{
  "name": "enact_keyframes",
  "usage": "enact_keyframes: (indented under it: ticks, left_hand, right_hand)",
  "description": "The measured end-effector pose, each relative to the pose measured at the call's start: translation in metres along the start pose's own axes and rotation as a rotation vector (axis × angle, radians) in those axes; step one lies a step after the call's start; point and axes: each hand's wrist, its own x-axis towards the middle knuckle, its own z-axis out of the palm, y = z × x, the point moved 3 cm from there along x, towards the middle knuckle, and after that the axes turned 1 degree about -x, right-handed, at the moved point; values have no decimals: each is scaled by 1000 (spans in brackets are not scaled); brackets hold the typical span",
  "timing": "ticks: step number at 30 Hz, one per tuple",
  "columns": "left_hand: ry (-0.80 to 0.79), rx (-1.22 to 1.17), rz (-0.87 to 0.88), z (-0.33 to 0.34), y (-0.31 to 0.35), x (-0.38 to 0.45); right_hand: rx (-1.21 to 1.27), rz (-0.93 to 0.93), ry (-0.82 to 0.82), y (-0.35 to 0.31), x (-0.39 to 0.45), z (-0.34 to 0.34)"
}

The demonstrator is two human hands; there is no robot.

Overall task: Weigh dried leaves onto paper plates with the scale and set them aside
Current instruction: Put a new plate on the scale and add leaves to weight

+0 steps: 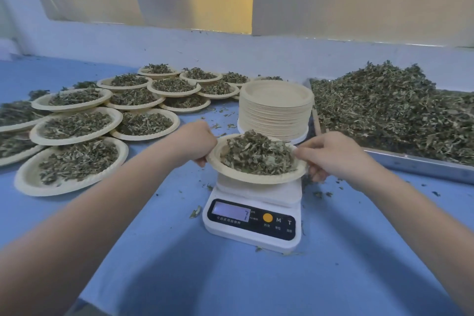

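Observation:
A paper plate [238, 174] heaped with dried leaves [257, 152] is over the platform of a white digital scale [252, 223], tilted slightly; whether it rests on the platform I cannot tell. My left hand [196, 143] grips the plate's left rim. My right hand [331, 154] pinches its right rim. The scale's lit display [232, 210] shows a digit like 7. A tall stack of empty paper plates [275, 113] stands just behind the scale. A big heap of loose dried leaves [389, 110] fills a metal tray [420, 165] at the right.
Several filled paper plates [77, 126] lie overlapping on the blue table [159, 251] at the left and back. Leaf crumbs are scattered around the scale. A pale wall ledge [230, 43] runs along the table's far side.

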Motion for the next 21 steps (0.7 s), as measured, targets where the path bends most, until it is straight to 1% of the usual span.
enact_keyframes:
  ticks: [2, 6, 10, 13, 16, 21]
  left_hand:
    - [7, -8, 3, -13, -3, 0]
    - [93, -55, 3, -54, -12, -1]
    - [221, -86, -25, -103, -34, 4]
    - [309, -112, -80, -139, -58, 9]
    - [371, -245, -123, -172, -84, 18]
    - [455, -370, -200, -224, -119, 54]
  right_hand:
    - [267, -2, -11, -12, 2, -2]
    - [506, -33, -37, -53, 22, 6]
    - [553, -71, -6, -97, 52, 36]
    - [657, -69, -81, -128, 77, 64]
    - [738, -60, -124, -162, 105, 89]
    - [747, -77, -195, -217, 166, 138]
